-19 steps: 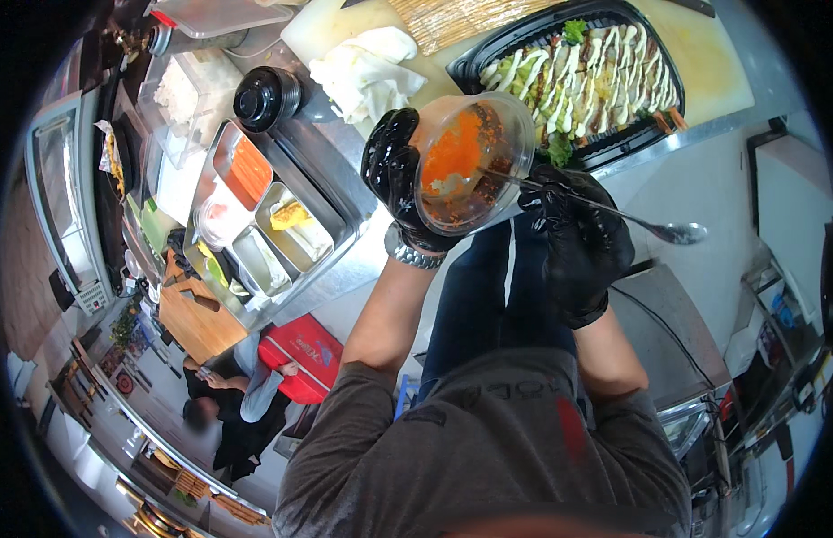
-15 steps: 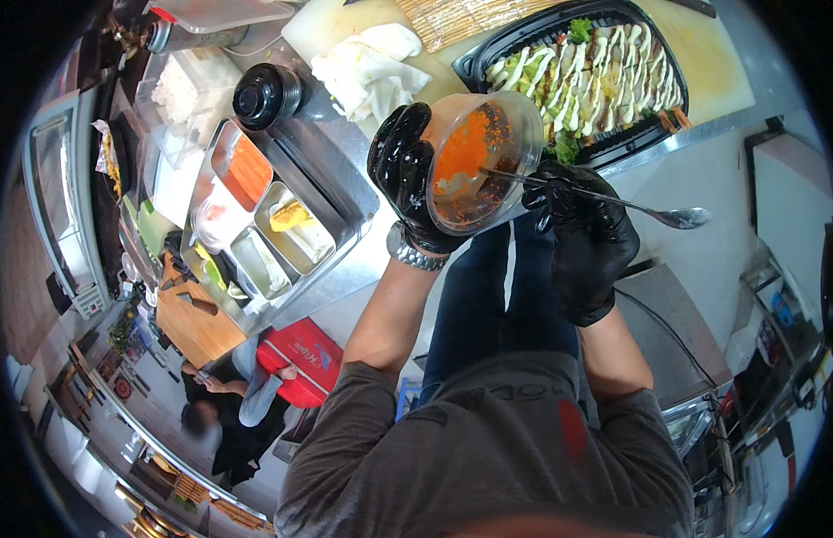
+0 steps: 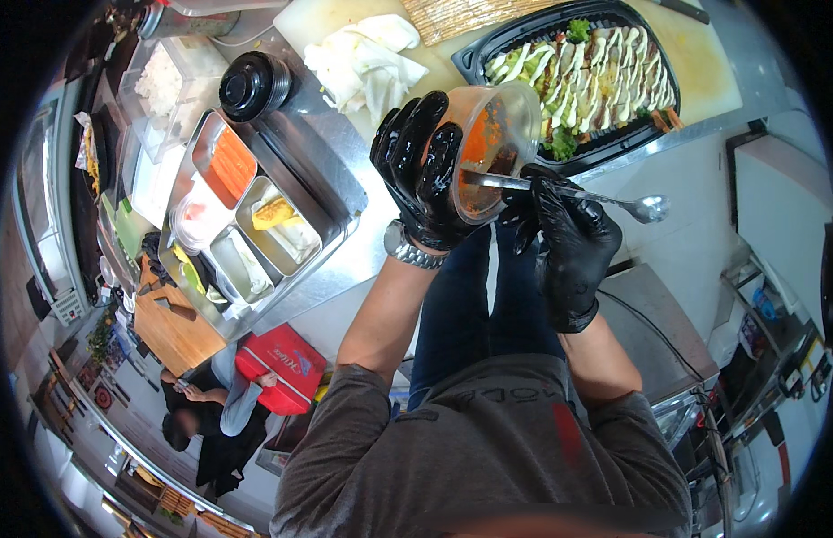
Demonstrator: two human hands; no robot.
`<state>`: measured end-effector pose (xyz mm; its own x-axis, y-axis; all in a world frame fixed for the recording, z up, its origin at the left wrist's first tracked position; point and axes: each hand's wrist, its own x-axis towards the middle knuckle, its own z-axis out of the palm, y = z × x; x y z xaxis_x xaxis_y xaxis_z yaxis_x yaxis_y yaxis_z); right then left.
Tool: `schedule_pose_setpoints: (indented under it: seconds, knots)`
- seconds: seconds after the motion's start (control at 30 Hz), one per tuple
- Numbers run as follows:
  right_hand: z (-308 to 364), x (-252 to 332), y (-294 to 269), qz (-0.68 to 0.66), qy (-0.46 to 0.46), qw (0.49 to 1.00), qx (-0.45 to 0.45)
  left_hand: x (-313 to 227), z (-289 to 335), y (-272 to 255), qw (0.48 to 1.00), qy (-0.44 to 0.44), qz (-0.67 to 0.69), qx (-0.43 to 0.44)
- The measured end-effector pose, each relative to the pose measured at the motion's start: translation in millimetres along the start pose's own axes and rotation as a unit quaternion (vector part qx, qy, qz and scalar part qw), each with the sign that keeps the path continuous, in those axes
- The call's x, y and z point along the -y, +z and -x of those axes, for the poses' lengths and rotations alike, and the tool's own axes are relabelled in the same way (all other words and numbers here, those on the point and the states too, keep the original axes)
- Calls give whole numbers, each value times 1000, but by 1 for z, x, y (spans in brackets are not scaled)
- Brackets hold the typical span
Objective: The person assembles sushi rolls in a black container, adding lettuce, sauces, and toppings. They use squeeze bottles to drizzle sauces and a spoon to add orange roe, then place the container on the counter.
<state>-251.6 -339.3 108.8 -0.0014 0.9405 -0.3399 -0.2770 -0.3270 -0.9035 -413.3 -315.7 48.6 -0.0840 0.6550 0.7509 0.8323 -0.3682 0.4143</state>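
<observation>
A clear round plastic tub [image 3: 517,115] is tilted in my left hand [image 3: 423,170], whose black-gloved fingers wrap round its side and base. Inside cling small orange grains [image 3: 477,139] that look like fish roe. My right hand [image 3: 573,238], also gloved in black, pinches a metal spoon [image 3: 648,208] partway along its handle. The handle's flat end reaches into the tub, while the spoon's bowl points away to the right. Just beyond my hands lies a black platter [image 3: 470,67] of sliced rolls [image 3: 614,72] striped with white sauce and edged with green garnish.
At left, a metal tray [image 3: 331,238] carries small steel pans with orange sticks [image 3: 230,166] and yellow pieces. A black lidded container [image 3: 253,87], a crumpled white cloth [image 3: 363,63] and a bamboo mat [image 3: 470,16] lie farther back. A knife handle [image 3: 684,9] shows at the top right. Another person [image 3: 228,439] is at lower left.
The tub has turned, showing less of the orange grains. My right hand has shifted slightly left, and the spoon's flat handle end now shows inside the tub.
</observation>
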Motion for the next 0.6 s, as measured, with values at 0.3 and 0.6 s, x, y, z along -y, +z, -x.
schedule_pose_setpoints:
  seconds: [0.3,0.6]
  knots:
    - [-13,19,0,-170,105,979,-40,3,0,1,995,-90,-3,40]
    - [-43,-17,-48,169,-308,927,-134,6,13,7,993,-115,-11,9]
